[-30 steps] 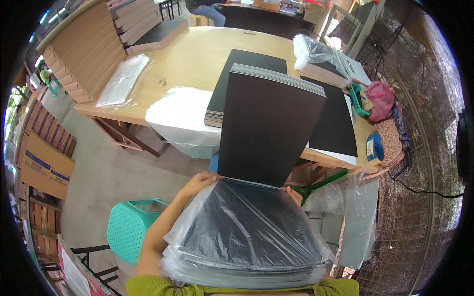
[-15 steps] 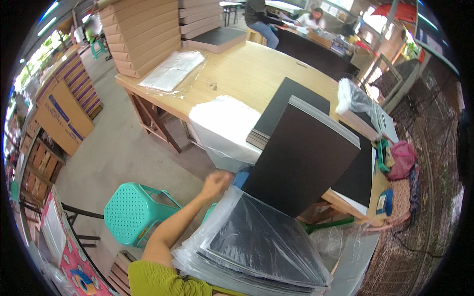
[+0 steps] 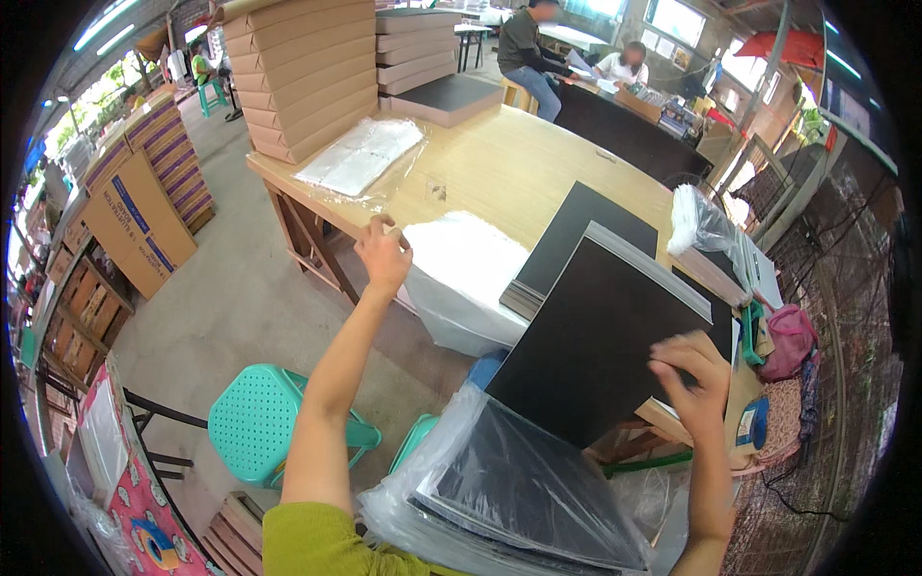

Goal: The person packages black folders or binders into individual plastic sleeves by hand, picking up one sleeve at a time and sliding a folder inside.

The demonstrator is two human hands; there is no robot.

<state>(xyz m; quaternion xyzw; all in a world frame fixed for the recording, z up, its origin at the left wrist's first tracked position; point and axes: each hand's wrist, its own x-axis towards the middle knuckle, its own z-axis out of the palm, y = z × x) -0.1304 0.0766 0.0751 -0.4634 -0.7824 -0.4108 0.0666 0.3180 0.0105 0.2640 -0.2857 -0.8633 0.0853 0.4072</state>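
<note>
My left hand (image 3: 384, 252) is raised at the near left corner of a pile of clear plastic bags (image 3: 461, 264). Its fingers are bent and apart, with nothing visible in them. The pile hangs over the table edge. In front of the right side of a tilted stack of black boards (image 3: 600, 336) is my right hand (image 3: 693, 379), slightly blurred, thumb and fingers apart and nothing between them. Another stack of black boards (image 3: 591, 235) lies flat behind it. Close to my body lies a stack of plastic-wrapped black boards (image 3: 528, 480).
The wooden table (image 3: 519, 158) carries tall stacks of brown-wrapped packs (image 3: 303, 82) and a flat plastic packet (image 3: 363, 158). A green stool (image 3: 254, 422) stands at left. A tape roll (image 3: 752, 425) and pink bag (image 3: 790, 343) are at right. Other people sit at the back.
My left hand has moved up and away from beside the wrapped stack to the plastic bags. My right hand has come into view at the right. The view has shifted slightly.
</note>
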